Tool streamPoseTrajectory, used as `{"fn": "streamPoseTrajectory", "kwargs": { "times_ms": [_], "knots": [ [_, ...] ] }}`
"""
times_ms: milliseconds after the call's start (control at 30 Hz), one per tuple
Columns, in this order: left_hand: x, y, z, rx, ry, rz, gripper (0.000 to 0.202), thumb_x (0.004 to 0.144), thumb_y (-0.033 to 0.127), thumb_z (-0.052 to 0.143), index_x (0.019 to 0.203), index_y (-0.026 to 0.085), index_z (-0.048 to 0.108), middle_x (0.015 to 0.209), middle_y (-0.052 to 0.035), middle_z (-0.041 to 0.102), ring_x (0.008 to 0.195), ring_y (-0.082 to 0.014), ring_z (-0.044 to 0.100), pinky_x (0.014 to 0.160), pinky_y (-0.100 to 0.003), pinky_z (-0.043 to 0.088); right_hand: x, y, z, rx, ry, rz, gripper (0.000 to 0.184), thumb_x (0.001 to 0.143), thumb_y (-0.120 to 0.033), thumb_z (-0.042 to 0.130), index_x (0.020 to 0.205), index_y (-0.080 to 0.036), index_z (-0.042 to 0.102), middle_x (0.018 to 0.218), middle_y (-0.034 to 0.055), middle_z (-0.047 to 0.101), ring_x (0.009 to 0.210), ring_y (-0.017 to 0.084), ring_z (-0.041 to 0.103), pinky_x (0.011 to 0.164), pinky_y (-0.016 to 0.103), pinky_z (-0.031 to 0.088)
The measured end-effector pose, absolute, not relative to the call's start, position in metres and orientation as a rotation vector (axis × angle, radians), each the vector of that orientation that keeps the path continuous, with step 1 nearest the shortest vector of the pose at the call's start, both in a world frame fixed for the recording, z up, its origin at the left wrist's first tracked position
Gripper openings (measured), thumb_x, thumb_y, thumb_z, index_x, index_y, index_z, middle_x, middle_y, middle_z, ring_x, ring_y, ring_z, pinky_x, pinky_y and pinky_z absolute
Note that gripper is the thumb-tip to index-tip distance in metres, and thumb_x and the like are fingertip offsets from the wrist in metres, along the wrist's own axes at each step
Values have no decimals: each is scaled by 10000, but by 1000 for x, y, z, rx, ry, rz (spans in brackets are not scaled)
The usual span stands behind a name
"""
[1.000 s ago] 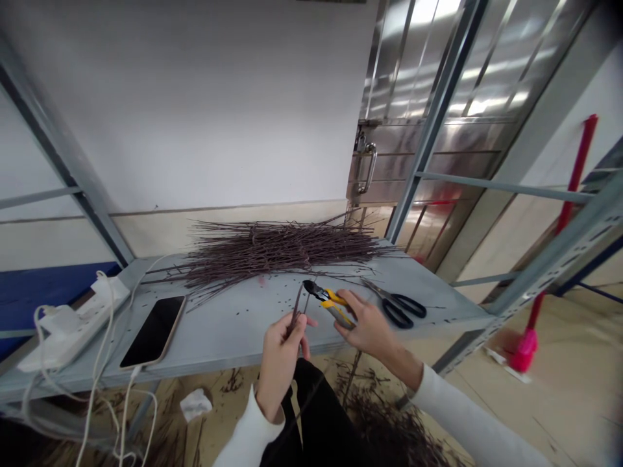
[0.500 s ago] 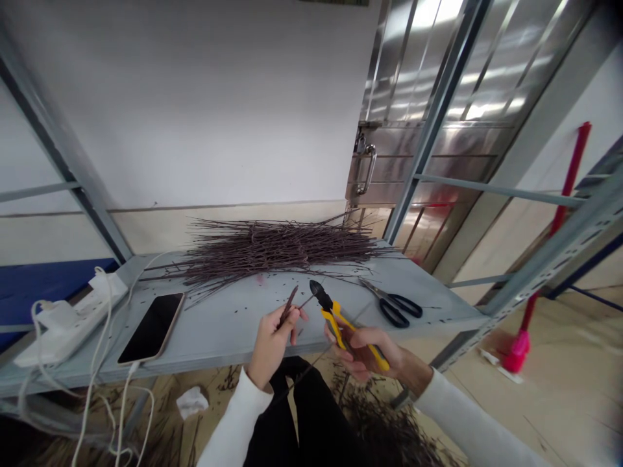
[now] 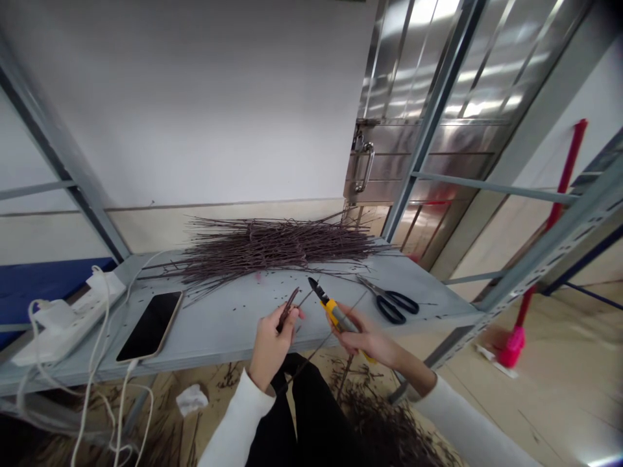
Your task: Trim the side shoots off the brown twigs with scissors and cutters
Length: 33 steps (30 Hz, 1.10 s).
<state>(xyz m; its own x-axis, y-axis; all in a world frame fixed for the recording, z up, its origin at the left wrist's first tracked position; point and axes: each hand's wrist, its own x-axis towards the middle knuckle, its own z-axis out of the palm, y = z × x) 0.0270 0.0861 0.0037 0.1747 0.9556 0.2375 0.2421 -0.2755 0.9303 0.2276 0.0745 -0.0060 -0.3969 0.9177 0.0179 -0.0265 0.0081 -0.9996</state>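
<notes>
My left hand [image 3: 270,340] is closed around a few short dark twigs [image 3: 291,302], their ends sticking up past the thumb. In my right hand [image 3: 367,340] are yellow-handled cutting pliers [image 3: 335,312], jaws pointing up and left, just right of the twigs. The handles are mostly hidden by the fingers. A long thin twig slants under both hands toward my lap; I cannot tell which hand bears it. Behind them, a large bundle of dark twigs [image 3: 280,246] lies across the grey shelf [image 3: 219,331]. Black-handled scissors [image 3: 392,306] lie to the right of the pliers.
On the left are a phone [image 3: 150,326] with a cable and a white power strip [image 3: 73,318] with plugs. Metal shelf posts rise at both sides. Cut twigs [image 3: 389,421] and a crumpled white tissue [image 3: 191,399] lie on the floor below.
The pliers' handles have been squeezed together in my right hand, and the fingers have wrapped further over them. My left hand stays almost in place with the twigs.
</notes>
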Motion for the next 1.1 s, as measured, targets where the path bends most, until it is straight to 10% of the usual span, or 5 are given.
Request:
{"fn": "streamPoseTrajectory", "kwargs": {
  "times_ms": [400,767,1100],
  "knots": [
    [43,72,3,1565,1214,1264,349,885,458,434,744,174,580,461,78,339,433,-108,330,463,-230,272,211,93,-29,-1627,-1758,-127,305,701,-200,508,1004,-208,530,912,70,640,709,192,607,542,235,373],
    [37,87,3,1580,1195,1327,309,895,421,444,740,183,564,459,79,357,435,-106,339,474,-233,267,184,92,-22,-975,-1041,1409,181,627,-296,505,784,-213,472,577,-62,383,431,86,280,411,222,248],
    [21,79,16,1470,1017,1355,299,897,427,465,778,179,580,474,80,360,449,-97,318,470,-238,246,226,102,-16,-1340,-1368,1012,253,718,-393,347,896,-222,402,685,-21,450,520,136,437,508,288,405]
  ]
}}
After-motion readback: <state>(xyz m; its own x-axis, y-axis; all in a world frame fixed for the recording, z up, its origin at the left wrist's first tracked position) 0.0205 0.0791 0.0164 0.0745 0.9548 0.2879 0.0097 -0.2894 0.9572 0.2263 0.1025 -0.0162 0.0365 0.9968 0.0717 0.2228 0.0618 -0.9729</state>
